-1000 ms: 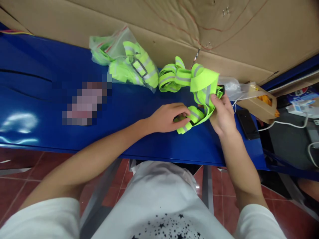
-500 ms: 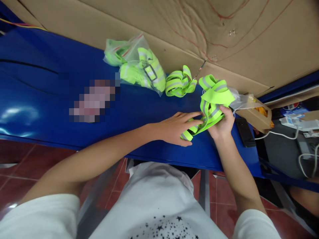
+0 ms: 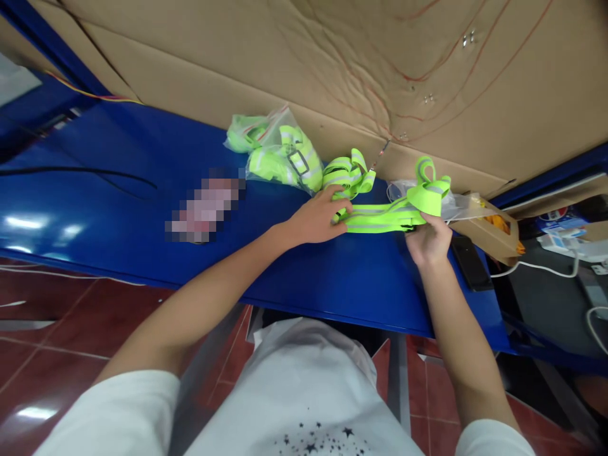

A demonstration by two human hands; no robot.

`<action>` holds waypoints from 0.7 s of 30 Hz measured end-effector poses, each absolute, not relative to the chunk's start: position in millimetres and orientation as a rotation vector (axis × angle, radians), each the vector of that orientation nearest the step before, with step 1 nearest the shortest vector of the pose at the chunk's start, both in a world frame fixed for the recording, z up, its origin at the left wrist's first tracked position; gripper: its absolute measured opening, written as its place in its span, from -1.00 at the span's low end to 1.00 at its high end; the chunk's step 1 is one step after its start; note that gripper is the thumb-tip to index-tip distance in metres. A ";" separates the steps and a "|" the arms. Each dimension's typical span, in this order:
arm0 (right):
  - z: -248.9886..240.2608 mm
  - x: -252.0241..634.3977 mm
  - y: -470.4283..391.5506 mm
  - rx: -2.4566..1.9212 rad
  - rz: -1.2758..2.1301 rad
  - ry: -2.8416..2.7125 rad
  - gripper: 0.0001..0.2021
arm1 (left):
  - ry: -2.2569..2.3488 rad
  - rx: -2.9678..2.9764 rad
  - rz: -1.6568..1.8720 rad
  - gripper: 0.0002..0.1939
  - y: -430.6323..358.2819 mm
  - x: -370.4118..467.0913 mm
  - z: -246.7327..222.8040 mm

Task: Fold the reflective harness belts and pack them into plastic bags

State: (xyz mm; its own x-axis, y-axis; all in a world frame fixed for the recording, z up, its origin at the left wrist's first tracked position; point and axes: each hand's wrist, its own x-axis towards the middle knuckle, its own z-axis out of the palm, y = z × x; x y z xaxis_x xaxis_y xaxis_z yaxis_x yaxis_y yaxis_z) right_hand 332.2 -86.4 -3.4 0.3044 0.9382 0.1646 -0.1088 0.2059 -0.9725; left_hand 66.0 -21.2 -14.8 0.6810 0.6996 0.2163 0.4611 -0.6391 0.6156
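A neon-yellow reflective strap with grey stripes stretches sideways between my two hands, above the blue table. My left hand is closed on its left end, thumb below and fingers over it. On the other side my right hand grips the strap, with loops of it standing up above the thumb. Just behind my left hand lies a coiled bundle of similar strap. Farther left, a clear zip bag holds more yellow straps, one showing a black buckle.
The blue table runs along a cardboard wall. A black phone lies right of my right hand, near a cardboard box and a white cable. A pixelated item lies left; black cables cross beyond it.
My left hand has moved left and up, drawing the bunched strap out into a straight length. My right hand keeps its grip. The view has shifted slightly.
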 end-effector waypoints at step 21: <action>17.8 318.4 -124.4 -1.179 0.354 -1.818 -0.49 | 0.353 0.936 0.471 -0.40 -29.1 46.3 36.4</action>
State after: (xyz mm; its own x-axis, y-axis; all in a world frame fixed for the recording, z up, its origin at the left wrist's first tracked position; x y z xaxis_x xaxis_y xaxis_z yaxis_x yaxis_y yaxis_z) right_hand 318.4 -124.4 17.8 -0.1282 0.8353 0.5346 0.5742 0.5021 -0.6467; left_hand 46.3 -29.1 36.4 0.8437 0.5298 -0.0869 -0.2316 0.5051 0.8314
